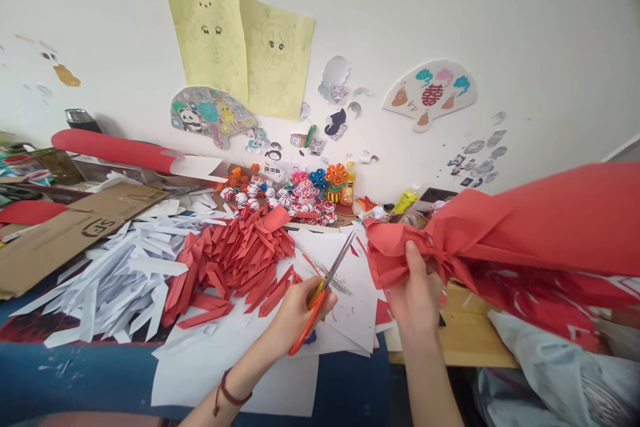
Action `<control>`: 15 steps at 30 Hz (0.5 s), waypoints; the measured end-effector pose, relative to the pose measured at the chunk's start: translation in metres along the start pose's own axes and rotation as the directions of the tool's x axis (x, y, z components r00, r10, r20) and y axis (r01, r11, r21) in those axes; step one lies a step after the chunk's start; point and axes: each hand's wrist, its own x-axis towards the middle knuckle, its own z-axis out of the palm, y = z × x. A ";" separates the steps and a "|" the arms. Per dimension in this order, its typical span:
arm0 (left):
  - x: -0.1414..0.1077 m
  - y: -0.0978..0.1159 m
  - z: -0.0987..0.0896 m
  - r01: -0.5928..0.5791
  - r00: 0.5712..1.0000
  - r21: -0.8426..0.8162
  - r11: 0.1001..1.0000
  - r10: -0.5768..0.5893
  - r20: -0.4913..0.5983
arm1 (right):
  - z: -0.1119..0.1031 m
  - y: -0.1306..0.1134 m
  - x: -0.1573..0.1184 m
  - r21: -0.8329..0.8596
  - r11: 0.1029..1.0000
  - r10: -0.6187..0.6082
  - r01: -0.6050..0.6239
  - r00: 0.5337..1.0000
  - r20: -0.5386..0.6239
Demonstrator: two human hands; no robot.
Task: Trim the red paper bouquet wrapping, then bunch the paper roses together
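Observation:
My left hand (pixel 305 307), with a dark cord bracelet at the wrist, is closed around the orange handles of a pair of scissors (pixel 340 260). The blades point up and to the right, nearly together, above white paper. My right hand (pixel 417 283) grips a red bag (pixel 540 220) near its bunched, narrow neck, thumb on top. The bag's body spreads out to the right edge of the view. Left of the scissors lies a heap of folded red paper strips (pixel 235 253), beside a pile of white paper strips (pixel 125 280).
White sheets (pixel 240 373) cover part of the blue table (pixel 355 393). Flattened cardboard (pixel 80 233) and a red roll (pixel 115 150) lie at the left. Flower crafts (pixel 335 180) and bottles stand by the wall. A wooden surface (pixel 475 327) and pale blue cloth (pixel 545 367) are at right.

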 end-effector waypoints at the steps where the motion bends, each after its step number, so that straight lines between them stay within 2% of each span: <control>1: 0.000 -0.002 0.001 -0.003 1.000 -0.008 1.000 0.003 0.004 | -0.002 -0.001 0.006 -0.004 1.000 0.011 -0.011 1.000 0.029; 7: -0.003 -0.009 0.002 0.002 1.000 -0.021 1.000 -0.002 0.003 | -0.005 -0.017 0.045 -0.014 1.000 0.025 -0.024 0.991 0.128; 10: -0.004 -0.008 0.000 0.006 1.000 -0.021 1.000 -0.006 0.001 | -0.006 -0.027 0.064 -0.033 0.995 0.095 -0.090 0.970 0.225; 12: -0.004 -0.008 -0.002 -0.005 1.000 -0.008 1.000 0.005 -0.008 | -0.006 -0.031 0.074 -0.070 0.990 0.141 -0.124 0.930 0.341; 15: -0.005 -0.008 -0.005 -0.014 1.000 0.009 1.000 0.014 -0.011 | -0.005 -0.037 0.087 -0.114 0.987 0.155 -0.112 0.838 0.523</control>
